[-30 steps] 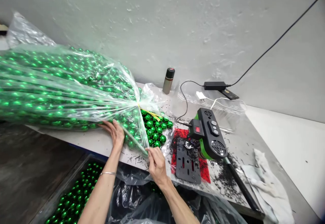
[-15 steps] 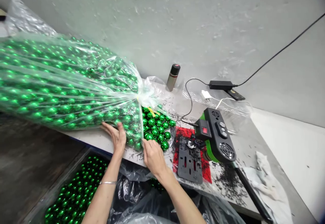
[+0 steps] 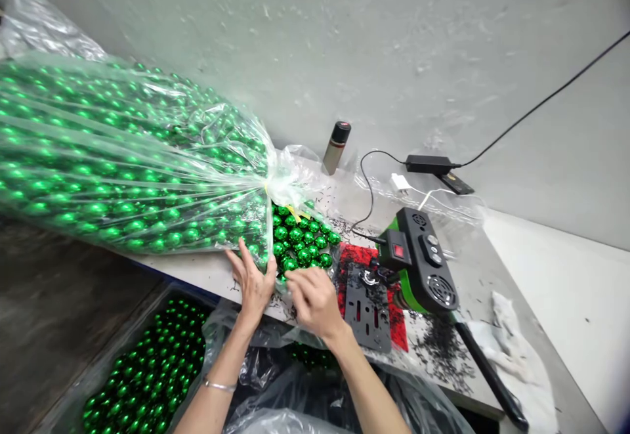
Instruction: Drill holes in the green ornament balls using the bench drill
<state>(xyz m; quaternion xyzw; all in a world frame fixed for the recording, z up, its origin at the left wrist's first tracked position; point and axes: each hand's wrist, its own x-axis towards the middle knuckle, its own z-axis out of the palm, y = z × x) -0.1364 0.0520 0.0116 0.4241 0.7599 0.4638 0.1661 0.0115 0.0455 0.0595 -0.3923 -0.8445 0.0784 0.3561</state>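
Note:
A large clear plastic bag (image 3: 162, 158) full of shiny green balls lies on its side along the left of the table, its neck gathered and tied. Loose green balls (image 3: 301, 250) are heaped just right of the bag's edge. My left hand (image 3: 254, 286) is open, fingers spread, against the bag's lower right corner. Beside it, at the near side of the loose balls, my right hand (image 3: 317, 299) is closed with fingers curled together. What its fingertips hold, if anything, is hidden.
A black-and-green machine (image 3: 423, 260) with a long handle stands right of the balls, near a slotted black plate (image 3: 367, 335) on red sheeting. Behind are a spray can (image 3: 336, 148) and a power adapter (image 3: 430, 164). Below, a lined bin holds more green balls (image 3: 147, 368).
My left hand has moved right along the bag's lower edge to its corner. My right hand has shifted right, off the bag's edge, to the loose balls.

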